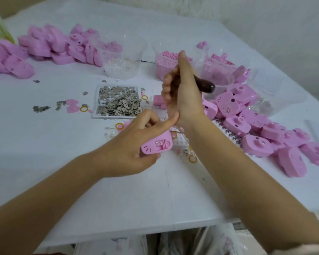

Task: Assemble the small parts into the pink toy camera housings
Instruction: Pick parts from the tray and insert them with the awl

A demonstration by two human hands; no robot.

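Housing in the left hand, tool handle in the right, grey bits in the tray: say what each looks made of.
Housing: moulded plastic, matte pink, with crisp ribs and slots. Tool handle: probably varnished wood or dark plastic; glossy reddish-brown, rounded end. Grey bits: likely stamped sheet metal, thin, dull silvery glints.

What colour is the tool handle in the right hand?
The tool handle is dark reddish-brown; head view.

Bare forearms (238, 173), pale pink-printed garment (219, 240)

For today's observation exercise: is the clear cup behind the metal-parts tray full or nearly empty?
Nearly empty: the clear cup shows only a thin scatter of small parts at its bottom.
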